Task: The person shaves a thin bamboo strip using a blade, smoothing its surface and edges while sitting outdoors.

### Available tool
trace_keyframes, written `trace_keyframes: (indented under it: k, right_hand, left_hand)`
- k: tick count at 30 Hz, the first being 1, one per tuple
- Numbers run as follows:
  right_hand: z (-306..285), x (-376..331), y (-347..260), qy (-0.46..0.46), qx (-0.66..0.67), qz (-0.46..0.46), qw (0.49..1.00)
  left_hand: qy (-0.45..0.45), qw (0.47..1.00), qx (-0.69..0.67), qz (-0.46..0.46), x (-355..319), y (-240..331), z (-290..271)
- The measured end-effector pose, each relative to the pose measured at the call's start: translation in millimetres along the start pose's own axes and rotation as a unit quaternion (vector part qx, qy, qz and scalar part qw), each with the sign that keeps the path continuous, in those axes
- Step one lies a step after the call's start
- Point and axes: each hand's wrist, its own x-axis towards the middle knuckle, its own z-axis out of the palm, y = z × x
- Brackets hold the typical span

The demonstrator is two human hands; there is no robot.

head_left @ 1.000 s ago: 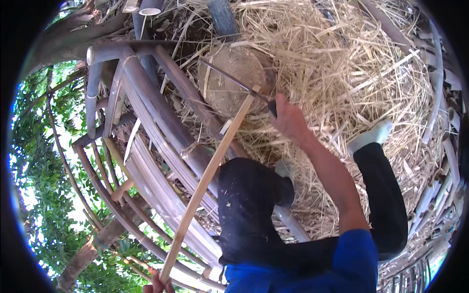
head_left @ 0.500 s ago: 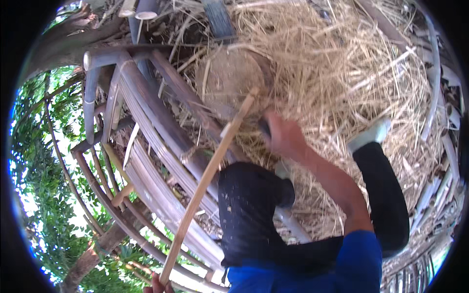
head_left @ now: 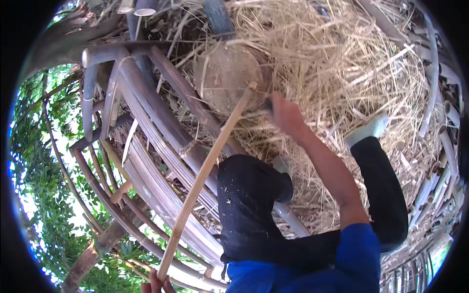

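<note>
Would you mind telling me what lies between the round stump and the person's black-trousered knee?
In the head view, the pale bamboo strip crosses that stretch over straw litter, running from the stump down past the knee.

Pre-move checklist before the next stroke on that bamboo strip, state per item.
1. Left hand grips the strip's near end: ok.
2. Bamboo strip far end rests on the round block: ok.
3. Right hand holds a dark handle near the strip's tip: ok.
4. Blade position on the strip: cannot tell, blurred.
5. Legs out from under the strip: not ok, the knee lies beside it.
</note>
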Motion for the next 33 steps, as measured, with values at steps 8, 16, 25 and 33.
trace_keyframes:
  k: [8,16,25,33]
  right_hand:
    - [-27.6,-22.6,-33.3,0.099,0.069,-0.069,0.990]
    - [-81.0,-36.9,-90.5,0.185,0.059,0.002,0.981]
    - [-62.7,-95.7,-239.4,0.180,0.005,-0.071,0.981]
    - [-8.7,-136.5,-290.2,0.146,-0.071,-0.121,0.979]
  left_hand:
    - [-0.002,1.000,-0.028,-0.009,-6.2,-7.1,1.4]
    - [-0.215,0.910,-0.265,-0.235,-43.5,-78.4,105.7]
    - [-0.044,0.657,-0.665,-0.353,-85.7,-103.3,233.4]
    - [0.026,0.497,-0.792,-0.354,-4.5,-93.2,326.5]
